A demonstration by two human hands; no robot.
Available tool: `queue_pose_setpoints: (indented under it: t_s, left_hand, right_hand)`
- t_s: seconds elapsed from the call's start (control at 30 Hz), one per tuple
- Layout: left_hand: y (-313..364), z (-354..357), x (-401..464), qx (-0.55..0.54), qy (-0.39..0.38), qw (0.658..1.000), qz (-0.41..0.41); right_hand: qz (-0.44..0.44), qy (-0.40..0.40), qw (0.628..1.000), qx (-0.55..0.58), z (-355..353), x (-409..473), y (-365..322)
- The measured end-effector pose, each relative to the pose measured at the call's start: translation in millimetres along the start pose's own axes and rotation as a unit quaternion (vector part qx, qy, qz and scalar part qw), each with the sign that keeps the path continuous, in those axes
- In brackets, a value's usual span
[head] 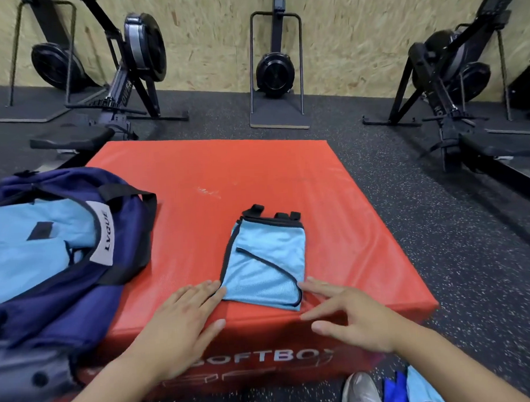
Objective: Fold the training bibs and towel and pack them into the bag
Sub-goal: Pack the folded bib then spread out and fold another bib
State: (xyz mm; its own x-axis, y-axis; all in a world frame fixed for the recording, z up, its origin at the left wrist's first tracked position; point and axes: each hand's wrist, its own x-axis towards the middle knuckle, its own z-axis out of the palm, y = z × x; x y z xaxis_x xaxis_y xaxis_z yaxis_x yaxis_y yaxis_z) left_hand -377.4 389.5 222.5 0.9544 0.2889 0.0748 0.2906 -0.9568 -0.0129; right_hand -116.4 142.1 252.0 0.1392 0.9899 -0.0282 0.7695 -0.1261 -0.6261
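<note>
Fingers [201, 294] spread flat, flanking folded bib [265, 261]

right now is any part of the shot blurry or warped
Head view: wide-angle bend bows the floor edges and the red box; the bag smears at the lower left corner; the folded bib and both hands, left and right, are fairly sharp; lighting is even.

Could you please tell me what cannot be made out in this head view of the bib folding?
- Bag contents: only light blue fabric shows; the rim hides the rest, and the left edge cuts it.
- Blue cloth by the shoe: cut by the bottom edge.
- Folded bib: underside hidden.
- Box lettering: partly covered by wrists.
</note>
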Motion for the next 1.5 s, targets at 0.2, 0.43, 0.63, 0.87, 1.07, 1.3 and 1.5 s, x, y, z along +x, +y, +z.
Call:
queue_pose_setpoints:
  t_s: [0.2,0.43,0.63,0.87,1.07,1.3,1.5]
  left_hand:
    - [12.8,0.8,-40.8,-0.035,-0.009,0.999,0.011]
    - [18.0,-17.7,-34.4,-0.106,0.012,0.992,0.071]
    - [13.8,-19.5,-16.9,-0.141,-0.031,0.986,0.081]
    - [1.8,-15.1,3.2,-0.266,0.012,0.964,0.015]
    - [10.1,-42.3,17.9,-0.397,0.089,0.914,0.004]
    - [4.4,-35.5,46.3,-0.483,0.154,0.858,-0.077]
    - [2.4,-8.7,72.5,-0.472,0.158,0.851,-0.168]
  right_hand:
    - [-0.026,-0.017,0.99,-0.138,21.9,-12.9,7.6]
    - [-0.054,0.014,0.982,-0.182,24.0,-7.3,7.9]
    - [0.006,0.065,0.998,0.007,11.6,-0.5,-1.8]
    - [0.023,0.084,0.988,0.128,-2.9,17.2,-15.7]
    - [0.007,0.101,0.987,0.127,-5.1,36.8,-16.2]
    - [0.056,0.18,0.937,0.295,-7.3,72.5,-18.7]
    - [0.126,0.198,0.936,0.263,-1.1,100.7,-9.0]
